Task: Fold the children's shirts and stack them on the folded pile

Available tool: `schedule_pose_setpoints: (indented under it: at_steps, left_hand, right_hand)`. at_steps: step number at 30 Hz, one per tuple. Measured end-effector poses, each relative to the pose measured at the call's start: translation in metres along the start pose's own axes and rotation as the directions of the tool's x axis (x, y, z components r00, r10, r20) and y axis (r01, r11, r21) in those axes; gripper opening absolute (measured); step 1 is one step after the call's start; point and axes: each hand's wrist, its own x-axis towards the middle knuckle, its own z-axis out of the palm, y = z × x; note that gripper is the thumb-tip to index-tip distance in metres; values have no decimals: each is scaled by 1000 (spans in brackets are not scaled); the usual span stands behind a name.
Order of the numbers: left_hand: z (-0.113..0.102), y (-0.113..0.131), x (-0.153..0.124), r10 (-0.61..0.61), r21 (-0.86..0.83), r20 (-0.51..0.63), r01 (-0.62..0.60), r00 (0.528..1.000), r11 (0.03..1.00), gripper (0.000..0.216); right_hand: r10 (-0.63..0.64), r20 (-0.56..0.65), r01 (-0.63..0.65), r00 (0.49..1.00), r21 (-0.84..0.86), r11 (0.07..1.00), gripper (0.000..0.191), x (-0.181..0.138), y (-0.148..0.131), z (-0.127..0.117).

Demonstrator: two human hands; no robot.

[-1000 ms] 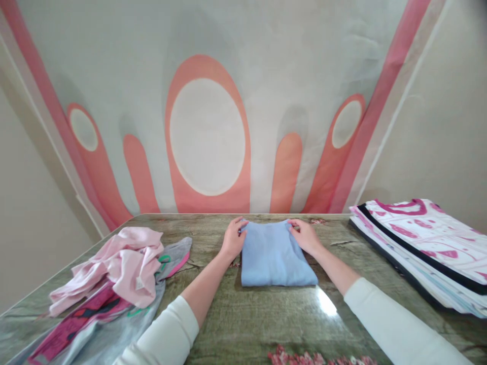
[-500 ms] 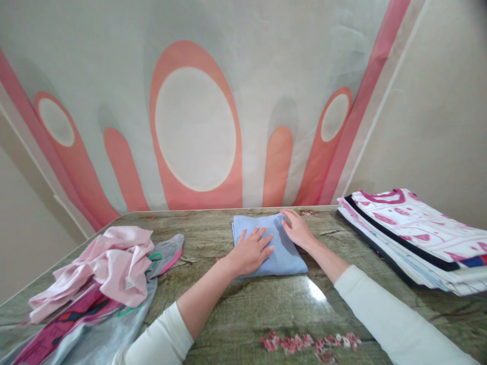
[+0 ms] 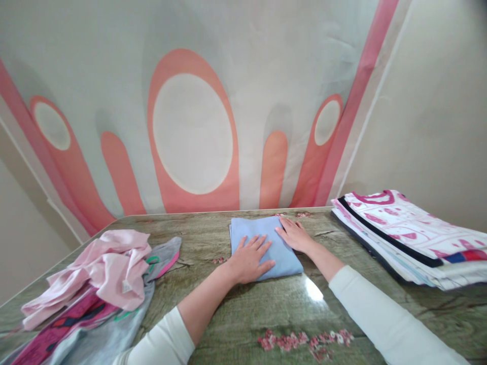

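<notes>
A light blue garment [image 3: 287, 259], folded into a neat rectangle, lies flat near the far edge of the table. My left hand [image 3: 249, 258] rests on its left front part, palm down with the fingers spread. On its right far side lies my right hand [image 3: 294, 234], fingers stretched out and touching the cloth's edge. Neither hand grips the fabric. What kind of garment it is cannot be told from the fold.
Unfolded clothes lie heaped at the left: a pink garment [image 3: 117, 271] over a grey one [image 3: 110, 337]. At the right stands a stack of folded clothes [image 3: 411, 228], a white and pink printed shirt on top. The wood-patterned table [image 3: 213, 324] meets a decorated wall [image 3: 251, 66].
My right hand has come down flatter onto the right side of the blue garment. My left hand has shifted slightly toward me, its thumb more spread. The view has turned a little.
</notes>
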Motion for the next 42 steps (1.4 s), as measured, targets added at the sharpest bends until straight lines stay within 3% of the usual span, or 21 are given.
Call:
schedule_pose_setpoints:
  at_steps: [5,11,19,23,28,33,37,42]
  left_hand:
    - [-6,-4,-3,32,-19,35,-31,999,999,59]
    - [-15,-3,-7,79,-63,36,-76,996,995,56]
    - [-4,39,-12,243,-20,41,-243,969,970,57]
    - [-2,42,-11,254,34,42,-256,966,966,56]
    - [-3,53,-6,277,110,-20,-273,961,956,35]
    - [6,66,-1,322,176,-58,-307,945,935,32]
    - [14,64,1,292,209,-82,-270,953,940,22]
    - [7,57,-2,214,211,-75,-194,974,958,17]
  right_hand:
    - [14,-149,4,989,121,993,45,6,11,-3]
    - [-25,-205,61,979,175,983,42,9,12,-12]
    - [-239,-117,252,964,112,961,37,1,1,-15]
    - [-218,-86,224,972,64,972,38,0,2,-11]
    - [-183,-104,192,978,77,978,37,1,3,-7]
    - [-176,-115,185,978,68,980,37,0,2,-7]
    - [-178,-119,184,977,39,982,37,0,3,-6]
    - [-159,-117,165,980,48,985,37,1,4,-6]
